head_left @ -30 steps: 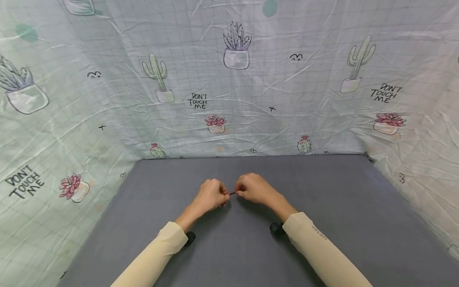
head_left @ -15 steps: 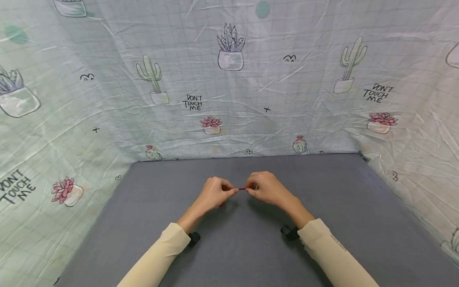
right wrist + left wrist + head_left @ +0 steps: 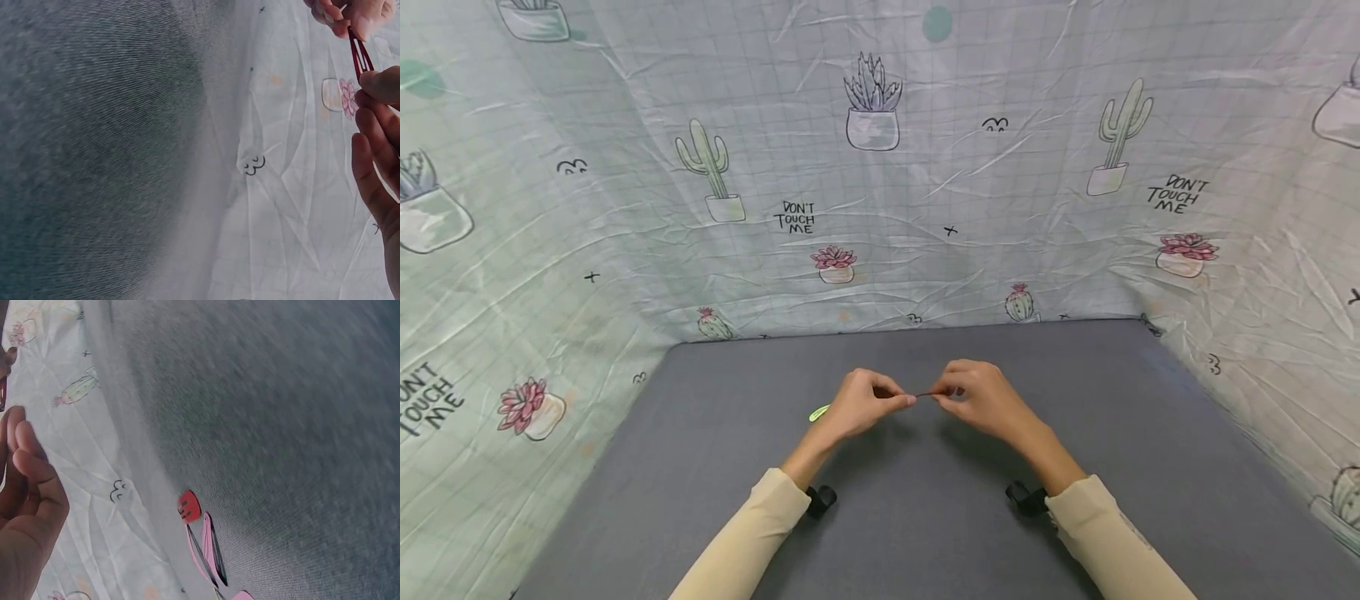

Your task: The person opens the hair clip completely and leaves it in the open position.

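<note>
A dark red snap hair clip (image 3: 357, 55) is stretched between both hands, above the table. My left hand (image 3: 867, 406) pinches one end between thumb and fingertips. At the other end, my right hand (image 3: 987, 398) pinches it the same way. In the head view the clip (image 3: 924, 394) shows only as a thin line; its two slim arms are clear in the right wrist view. On the table, the left wrist view shows a pink hair clip (image 3: 209, 544) and a red round piece (image 3: 189, 506) with dark marks. A bright green clip-like piece (image 3: 818, 412) lies partly behind the left hand.
The grey tabletop (image 3: 895, 517) reaches back to a wrinkled cloth (image 3: 910, 192) printed with cacti, which also hangs at both sides. A second pink piece (image 3: 242, 595) shows at the left wrist view's lower edge. Black wrist cameras (image 3: 1025, 498) sit below the sleeves.
Both hands have shifted right in the head view, with the clip still between them, and stand slightly farther apart. The green piece has come into sight beside the left hand. The view has turned a little.
</note>
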The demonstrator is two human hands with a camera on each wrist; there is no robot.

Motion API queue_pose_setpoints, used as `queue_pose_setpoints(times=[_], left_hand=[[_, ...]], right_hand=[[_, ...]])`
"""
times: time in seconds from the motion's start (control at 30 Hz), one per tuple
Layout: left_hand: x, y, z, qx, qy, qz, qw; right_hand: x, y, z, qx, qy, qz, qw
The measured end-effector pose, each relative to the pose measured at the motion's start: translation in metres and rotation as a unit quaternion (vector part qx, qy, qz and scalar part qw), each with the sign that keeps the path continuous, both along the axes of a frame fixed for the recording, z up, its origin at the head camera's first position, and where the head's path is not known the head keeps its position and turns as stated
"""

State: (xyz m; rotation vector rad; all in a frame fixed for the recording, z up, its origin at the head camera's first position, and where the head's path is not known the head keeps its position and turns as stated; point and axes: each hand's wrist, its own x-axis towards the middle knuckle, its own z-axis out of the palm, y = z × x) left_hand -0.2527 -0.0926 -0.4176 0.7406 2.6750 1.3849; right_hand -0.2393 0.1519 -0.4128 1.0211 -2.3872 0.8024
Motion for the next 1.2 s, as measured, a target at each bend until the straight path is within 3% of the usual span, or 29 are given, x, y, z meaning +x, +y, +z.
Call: queue_pose_setpoints(times=[0.17,0.4,0.73,1.03,1.2], left_hand=[[0.002,0.002,0.0,0.011,-0.016,-0.015,0.9997],[0.004,0.003,-0.001,0.044,-0.038,-0.008,0.9982],[0.01,0.001,-0.001,0.059,-0.021,-0.011,0.998],[0.01,-0.002,0.001,0.071,0.004,-0.003,0.9975],[0.012,-0.003,-0.002,0.081,0.007,-0.006,0.9967]], right_hand=[[0.003,0.005,-0.003,-0.013,0.012,0.01,0.9998],[0.003,0.007,-0.006,-0.043,-0.028,0.016,0.9986],[0.005,0.008,-0.009,-0.113,-0.11,0.029,0.987],[0.007,0.004,-0.007,-0.128,-0.173,0.028,0.976],[0.007,0.002,-0.011,-0.127,-0.179,0.027,0.9752]])
